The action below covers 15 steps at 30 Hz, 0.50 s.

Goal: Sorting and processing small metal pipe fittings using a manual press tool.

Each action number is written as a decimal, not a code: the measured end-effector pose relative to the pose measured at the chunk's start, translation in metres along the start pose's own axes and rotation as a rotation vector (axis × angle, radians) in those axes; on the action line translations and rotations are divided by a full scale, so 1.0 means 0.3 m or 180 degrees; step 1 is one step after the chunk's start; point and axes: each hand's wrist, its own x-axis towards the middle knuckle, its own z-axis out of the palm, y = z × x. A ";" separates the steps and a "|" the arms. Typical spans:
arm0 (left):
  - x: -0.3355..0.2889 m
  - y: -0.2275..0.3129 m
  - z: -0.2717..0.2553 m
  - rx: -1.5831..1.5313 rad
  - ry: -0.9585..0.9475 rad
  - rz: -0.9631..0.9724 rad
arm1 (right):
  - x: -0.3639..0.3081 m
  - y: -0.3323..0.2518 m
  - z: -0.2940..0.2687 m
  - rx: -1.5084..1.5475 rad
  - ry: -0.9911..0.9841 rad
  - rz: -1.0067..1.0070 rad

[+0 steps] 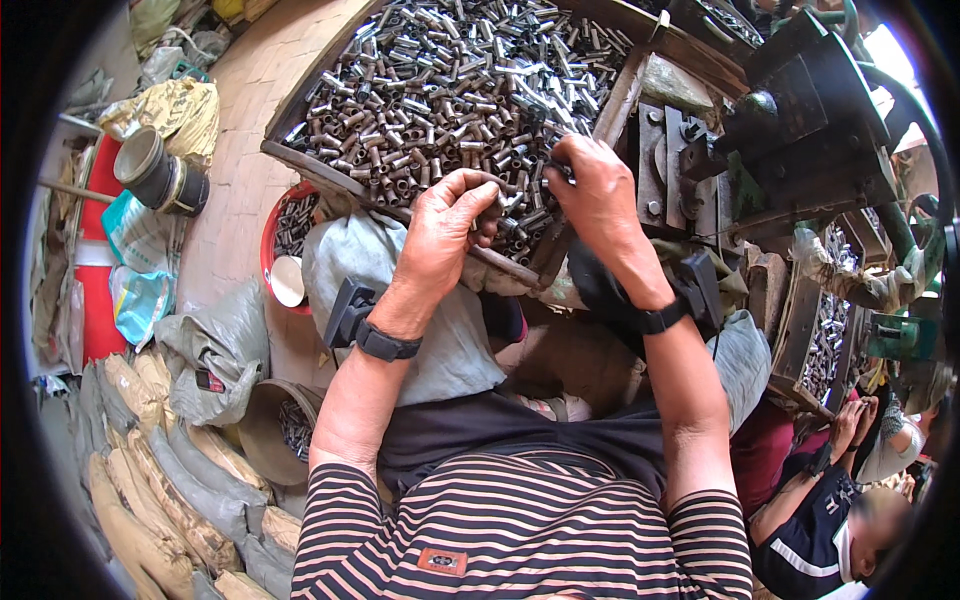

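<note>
A wooden tray [335, 178] full of short metal tubes [450, 80], some dull brown and some shiny silver, lies in front of me. My left hand [452, 222] is over its near edge, fingers curled closed on small metal tubes, mostly hidden by the fingers. Farther right, my right hand [598, 190] is at the tray's near right corner, thumb and fingers pinched together. A dark bit shows at its fingertips, too small to name. The two hands are apart, with loose tubes between and below them.
A dark metal machine [800, 120] stands close on my right. To the left are a red basin [272, 250] with tubes, a tipped bucket [265, 430] and stacked sacks [150, 480]. At lower right, a co-worker [810, 520] sits by another tray of tubes [825, 345].
</note>
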 end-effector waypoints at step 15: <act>-0.043 -0.019 0.101 -0.0145 -0.0260 -0.0352 | -0.210 -0.061 -0.113 0.4235 -0.0001 0.2088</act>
